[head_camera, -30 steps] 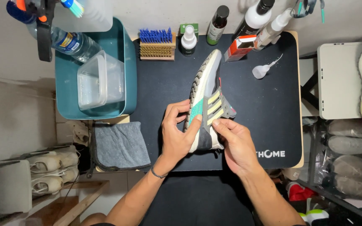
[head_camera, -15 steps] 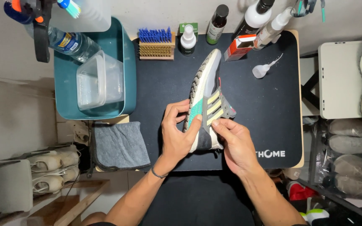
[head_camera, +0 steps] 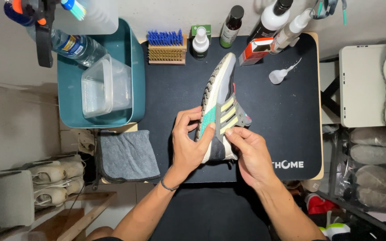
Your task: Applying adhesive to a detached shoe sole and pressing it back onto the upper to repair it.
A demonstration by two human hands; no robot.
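My left hand (head_camera: 188, 147) wraps heel of grey sneaker (head_camera: 222, 105), tipping it on edge over black mat (head_camera: 287, 111) so side faces me; my right hand (head_camera: 249, 151) pinches at striped side panel; brushes (head_camera: 166, 47), bottles behind, within reach

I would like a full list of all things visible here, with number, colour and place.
sneaker: 1, grey, teal and yellow, mat centre, on its side
mat: 1, black, covers the table
tub: 1, teal, left of mat
clear container: 1, inside tub
brushes: 2, blue and tan bristles, mat's far edge
bottles: several, far edge
cloth: 1, grey, below tub
left hand: holds the sneaker's heel
right hand: pinches its side
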